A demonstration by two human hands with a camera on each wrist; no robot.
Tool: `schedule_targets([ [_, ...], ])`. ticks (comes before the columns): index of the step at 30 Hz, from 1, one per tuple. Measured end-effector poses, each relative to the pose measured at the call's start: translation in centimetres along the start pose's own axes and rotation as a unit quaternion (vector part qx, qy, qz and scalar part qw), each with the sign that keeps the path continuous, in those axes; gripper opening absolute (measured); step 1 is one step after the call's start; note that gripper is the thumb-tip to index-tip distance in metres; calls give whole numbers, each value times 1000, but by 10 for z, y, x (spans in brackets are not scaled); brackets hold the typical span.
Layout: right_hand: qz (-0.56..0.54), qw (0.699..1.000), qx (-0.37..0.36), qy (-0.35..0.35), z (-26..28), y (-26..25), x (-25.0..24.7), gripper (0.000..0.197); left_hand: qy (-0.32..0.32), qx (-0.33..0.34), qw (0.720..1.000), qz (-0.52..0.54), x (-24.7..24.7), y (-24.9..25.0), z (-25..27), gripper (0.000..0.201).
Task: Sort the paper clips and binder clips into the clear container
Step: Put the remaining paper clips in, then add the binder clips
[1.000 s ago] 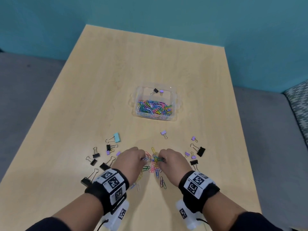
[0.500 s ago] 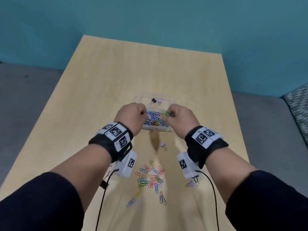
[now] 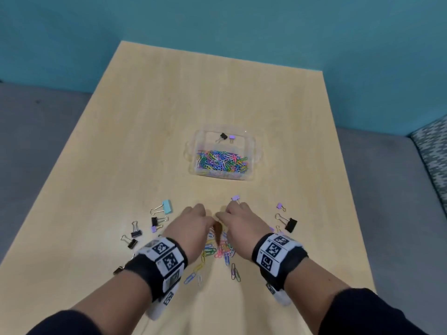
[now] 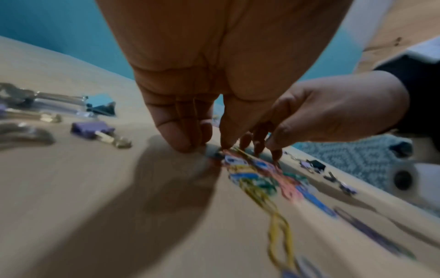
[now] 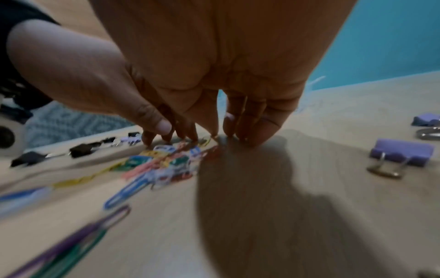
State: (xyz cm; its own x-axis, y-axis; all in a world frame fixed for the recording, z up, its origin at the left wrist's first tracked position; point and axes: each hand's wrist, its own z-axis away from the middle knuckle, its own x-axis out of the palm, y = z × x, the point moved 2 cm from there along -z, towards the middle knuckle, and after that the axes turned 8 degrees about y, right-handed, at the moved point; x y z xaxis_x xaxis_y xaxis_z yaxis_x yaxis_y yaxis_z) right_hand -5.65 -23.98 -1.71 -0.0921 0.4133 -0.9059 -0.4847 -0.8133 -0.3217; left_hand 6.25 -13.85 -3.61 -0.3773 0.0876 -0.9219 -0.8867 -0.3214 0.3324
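Both hands, the left hand and right hand, reach down with fingers open, tips on the paper clips on the desk. The box sits farther back. Clips may slip and scatter; binder clips nearby could get bumped.

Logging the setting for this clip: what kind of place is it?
Probably an office lounge or staged recording room, though I can't be sure. A bare light-wood table stands against a plain teal wall, on grey carpet, with a patterned upholstered seat at the right edge.
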Motion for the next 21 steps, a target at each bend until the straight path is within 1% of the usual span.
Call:
schedule_targets([
  [2, 19, 999, -25, 12, 7, -6, 5, 36, 4, 11, 1000, -21, 4, 4, 14, 26],
  [5, 34, 998, -55, 1, 28, -11, 14, 24, 11, 20, 1000, -18, 8, 5, 35, 27],
  [7, 7, 998, -58, 4, 46, -10, 16, 23, 26, 19, 999, 12, 5, 3, 51, 19],
  [8, -16, 999, -43, 19, 55, -7, 15, 27, 26, 4, 999, 37, 3, 1, 60, 14],
  [9, -44, 998, -13, 38, 64, -3, 16, 31, 20, -17, 998, 60, 2, -1, 69, 19],
  [11, -85, 993, 64, 54, 84, 6, 21, 43, -15, -70, 992, 102, 5, -6, 87, 46],
  [13, -86, 990, 114, 21, 100, 7, 29, 62, -31, -95, 989, 108, 10, -3, 96, 68],
  [14, -81, 989, 122, 5, 103, 3, 34, 70, -31, -98, 990, 101, 13, 0, 97, 73],
  [15, -80, 989, 123, 2, 102, -1, 37, 74, -26, -97, 991, 93, 15, 5, 95, 74],
  [16, -81, 989, 121, 13, 98, -5, 39, 73, -15, -94, 991, 89, 16, 8, 91, 73],
  [18, -88, 988, 112, 50, 84, -13, 43, 60, 10, -91, 991, 93, 19, 13, 79, 65],
  [21, -94, 985, 110, 89, 62, -19, 46, 35, 27, -81, 993, 85, 20, 18, 60, 37],
])
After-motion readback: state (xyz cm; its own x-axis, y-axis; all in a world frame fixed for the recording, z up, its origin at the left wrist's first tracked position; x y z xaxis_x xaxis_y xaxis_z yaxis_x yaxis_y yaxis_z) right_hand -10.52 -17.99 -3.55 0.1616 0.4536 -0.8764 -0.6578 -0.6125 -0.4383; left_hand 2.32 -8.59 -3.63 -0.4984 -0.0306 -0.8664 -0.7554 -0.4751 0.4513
